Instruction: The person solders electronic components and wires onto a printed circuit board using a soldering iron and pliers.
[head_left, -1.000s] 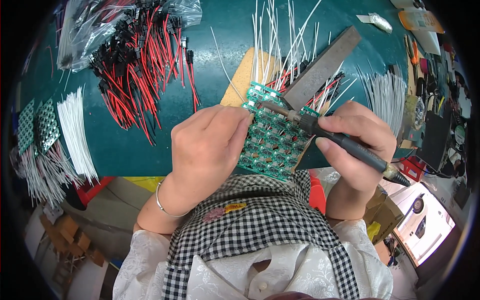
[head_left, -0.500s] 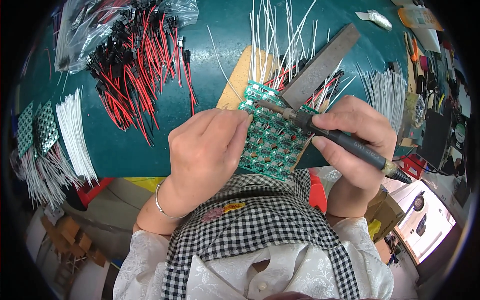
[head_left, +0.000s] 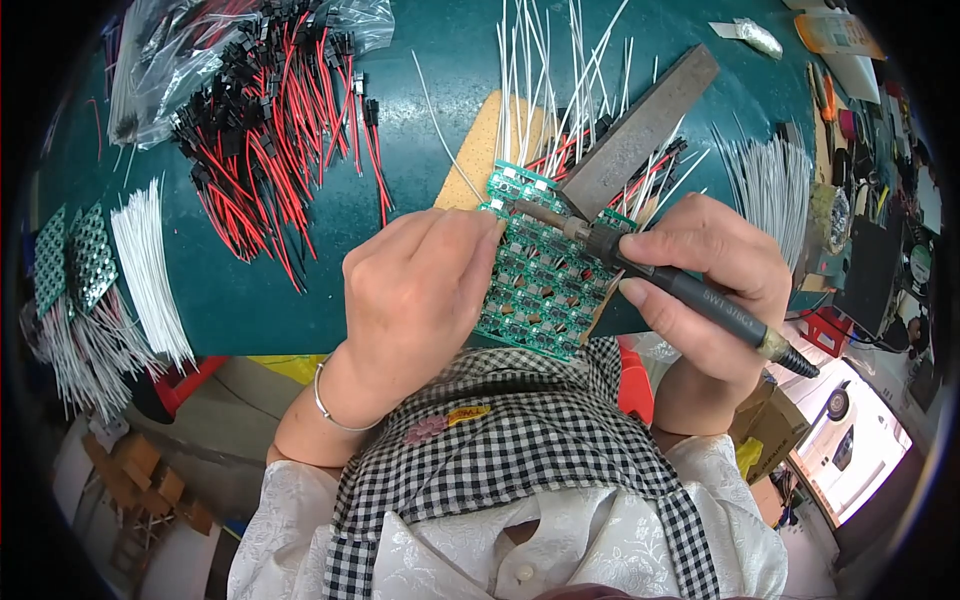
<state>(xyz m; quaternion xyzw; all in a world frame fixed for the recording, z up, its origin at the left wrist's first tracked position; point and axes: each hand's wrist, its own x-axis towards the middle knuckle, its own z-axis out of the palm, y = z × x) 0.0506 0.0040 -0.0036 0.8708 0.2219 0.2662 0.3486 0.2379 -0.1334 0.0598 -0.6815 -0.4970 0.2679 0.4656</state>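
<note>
My right hand [head_left: 715, 285] grips a black soldering iron [head_left: 700, 298]. The iron's tip points left, over the upper part of a green circuit board panel [head_left: 540, 290] dotted with many small components. My left hand [head_left: 415, 285] is closed in a pinch at the panel's left edge. One thin white wire [head_left: 437, 122] runs down to its fingertips; the pinched end is hidden. A heavy grey metal bar [head_left: 640, 130] lies slantwise across the panel's far corner. White wires [head_left: 530, 60] and some red-black leads stretch away beyond the panel, partly under the bar.
Red-black leads with black connectors [head_left: 270, 130] lie heaped at the far left, beside a clear plastic bag [head_left: 165, 90]. White wire bundles lie at left [head_left: 150, 270] and right [head_left: 770, 190]. More green boards [head_left: 95, 255] sit at the left edge. A tan board [head_left: 470, 155] lies beneath the panel.
My left hand has shifted very slightly to the right. The iron's handle has tilted a little, its cable end slightly lower; its tip stays near the same place on the panel.
</note>
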